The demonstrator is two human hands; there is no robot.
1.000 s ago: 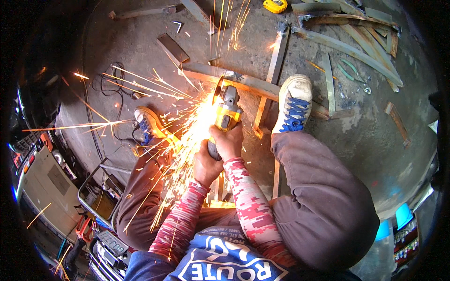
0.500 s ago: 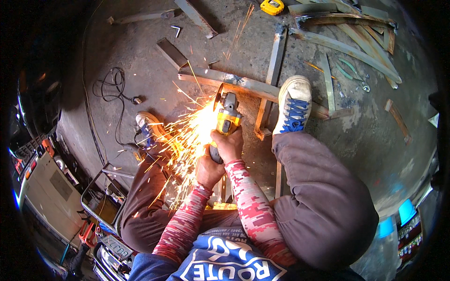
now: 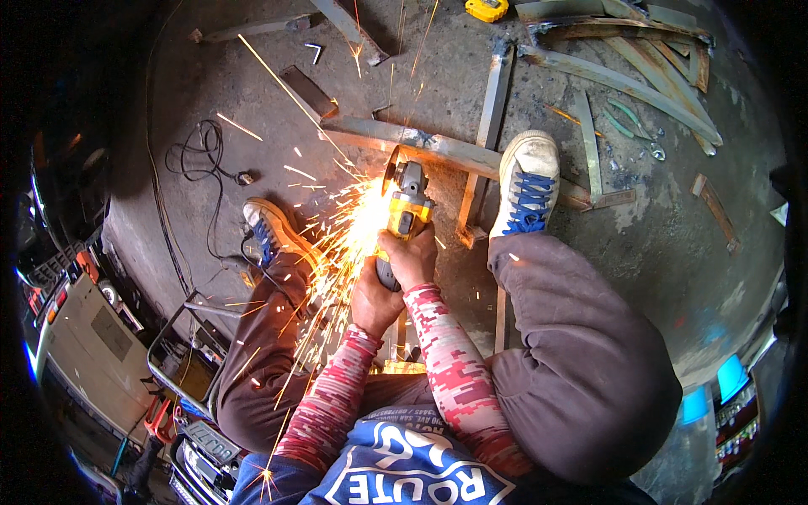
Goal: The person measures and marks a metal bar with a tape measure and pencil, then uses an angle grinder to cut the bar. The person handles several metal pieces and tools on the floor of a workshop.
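Note:
A yellow and black angle grinder (image 3: 408, 206) is held in both my hands, its disc (image 3: 390, 171) upright against the near side of a rusty square steel bar (image 3: 446, 151). Bright sparks (image 3: 358, 231) pour from the disc toward my left leg. My right hand (image 3: 412, 257) wraps the grinder's body just behind the yellow housing. Lower on the handle, my left hand (image 3: 373, 296) is closed around the rear end. My right shoe (image 3: 530, 181) presses on the bar's right part, where it meets a crossing steel bar (image 3: 494, 109). The exact contact of disc and metal is lost in glare.
Scrap steel lengths (image 3: 623, 76) are piled at the far right, with green-handled pliers (image 3: 627, 122) nearby. A yellow tape measure (image 3: 487, 9) lies at the far edge. A black cable (image 3: 202, 151) coils at left, beyond my left shoe (image 3: 273, 231).
The grinder and both hands stay almost in place. The spray of sparks has a different spread, with long streaks now flying farther up and left.

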